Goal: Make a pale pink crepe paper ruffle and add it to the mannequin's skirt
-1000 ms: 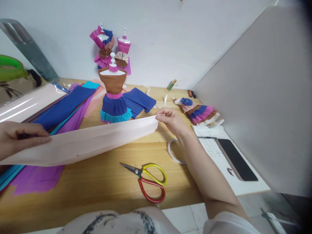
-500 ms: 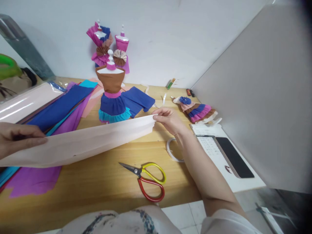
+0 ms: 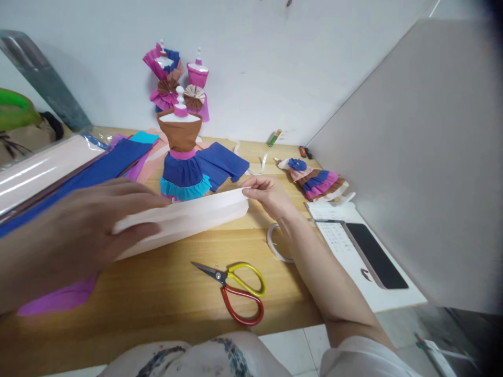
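The right hand (image 3: 269, 197) pinches a creased, papery pale strip (image 3: 198, 215) above a wood-grained table (image 3: 153, 301); whether the blurred left hand (image 3: 96, 222) grips it is unclear

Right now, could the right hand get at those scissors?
Probably yes: the scissors lie uncovered on the table, nothing on top. But the right hand pinches the pale strip, so it might have to let go first.

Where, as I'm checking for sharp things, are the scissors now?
In the lower middle of the head view, the scissors lie on the wooden table, below the pale strip and left of the white ring.
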`<state>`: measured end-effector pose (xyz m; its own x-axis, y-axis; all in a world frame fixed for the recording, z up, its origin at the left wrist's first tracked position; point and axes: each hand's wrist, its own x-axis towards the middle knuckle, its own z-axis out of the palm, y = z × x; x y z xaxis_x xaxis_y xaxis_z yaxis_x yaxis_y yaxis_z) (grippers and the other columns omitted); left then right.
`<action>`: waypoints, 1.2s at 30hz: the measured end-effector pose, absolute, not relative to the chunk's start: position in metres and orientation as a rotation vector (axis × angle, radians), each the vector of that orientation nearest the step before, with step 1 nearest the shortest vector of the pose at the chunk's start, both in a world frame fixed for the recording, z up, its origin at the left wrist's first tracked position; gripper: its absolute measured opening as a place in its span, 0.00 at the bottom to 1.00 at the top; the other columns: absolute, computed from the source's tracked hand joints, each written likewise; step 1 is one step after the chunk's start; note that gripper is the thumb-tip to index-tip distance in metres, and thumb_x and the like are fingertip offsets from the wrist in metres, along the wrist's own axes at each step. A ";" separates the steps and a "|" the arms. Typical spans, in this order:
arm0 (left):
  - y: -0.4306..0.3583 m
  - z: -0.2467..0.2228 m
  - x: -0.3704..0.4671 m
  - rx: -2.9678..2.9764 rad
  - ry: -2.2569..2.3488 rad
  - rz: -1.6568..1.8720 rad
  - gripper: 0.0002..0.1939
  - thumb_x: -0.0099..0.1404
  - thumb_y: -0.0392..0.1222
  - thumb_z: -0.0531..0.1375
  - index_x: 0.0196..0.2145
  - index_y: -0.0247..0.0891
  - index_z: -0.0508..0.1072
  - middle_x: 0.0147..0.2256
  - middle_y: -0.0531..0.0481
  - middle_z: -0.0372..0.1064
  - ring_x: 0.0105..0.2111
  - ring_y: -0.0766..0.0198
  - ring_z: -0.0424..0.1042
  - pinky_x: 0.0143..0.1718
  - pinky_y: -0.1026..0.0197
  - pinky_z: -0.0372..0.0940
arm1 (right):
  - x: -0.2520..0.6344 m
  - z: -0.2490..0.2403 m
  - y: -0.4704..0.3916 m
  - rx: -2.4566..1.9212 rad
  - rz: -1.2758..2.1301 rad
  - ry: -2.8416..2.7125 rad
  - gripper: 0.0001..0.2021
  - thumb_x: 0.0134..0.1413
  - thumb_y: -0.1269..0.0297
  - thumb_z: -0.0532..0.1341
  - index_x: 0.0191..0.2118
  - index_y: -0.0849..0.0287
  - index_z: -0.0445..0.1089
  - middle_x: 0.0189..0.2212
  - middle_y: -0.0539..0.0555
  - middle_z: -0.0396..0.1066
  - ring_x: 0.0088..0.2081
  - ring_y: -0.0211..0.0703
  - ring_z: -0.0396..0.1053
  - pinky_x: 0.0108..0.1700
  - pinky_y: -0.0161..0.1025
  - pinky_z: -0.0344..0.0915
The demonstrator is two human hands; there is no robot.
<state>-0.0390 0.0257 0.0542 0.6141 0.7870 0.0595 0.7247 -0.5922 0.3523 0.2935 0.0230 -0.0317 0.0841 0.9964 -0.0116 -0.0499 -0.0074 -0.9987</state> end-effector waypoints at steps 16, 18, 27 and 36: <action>0.044 0.025 0.117 2.663 1.134 0.223 0.19 0.69 0.47 0.49 0.37 0.35 0.78 0.35 0.41 0.77 0.37 0.52 0.74 0.33 0.58 0.60 | 0.290 -0.025 0.014 -1.207 1.125 -1.222 0.10 0.33 0.63 0.72 0.25 0.58 0.75 0.22 0.49 0.74 0.25 0.38 0.68 0.30 0.37 0.65; 0.049 0.021 0.116 2.576 1.114 0.254 0.17 0.67 0.45 0.51 0.33 0.36 0.78 0.32 0.44 0.76 0.33 0.57 0.72 0.29 0.60 0.56 | 0.290 -0.024 0.013 -1.186 1.147 -1.226 0.09 0.34 0.63 0.72 0.25 0.59 0.75 0.22 0.50 0.74 0.25 0.38 0.68 0.30 0.37 0.65; 0.050 0.015 0.116 2.420 0.986 0.337 0.15 0.63 0.40 0.53 0.22 0.35 0.72 0.21 0.52 0.63 0.23 0.67 0.58 0.26 0.61 0.47 | 0.294 -0.012 0.008 -1.126 1.232 -1.377 0.13 0.39 0.61 0.71 0.34 0.58 0.76 0.33 0.52 0.76 0.35 0.40 0.71 0.41 0.38 0.66; 0.053 0.010 0.114 2.424 0.959 0.316 0.17 0.62 0.41 0.52 0.19 0.35 0.69 0.18 0.54 0.59 0.23 0.68 0.56 0.26 0.61 0.45 | 0.289 -0.023 0.014 -1.251 1.197 -1.382 0.13 0.38 0.55 0.71 0.23 0.59 0.72 0.19 0.47 0.70 0.23 0.35 0.63 0.29 0.35 0.60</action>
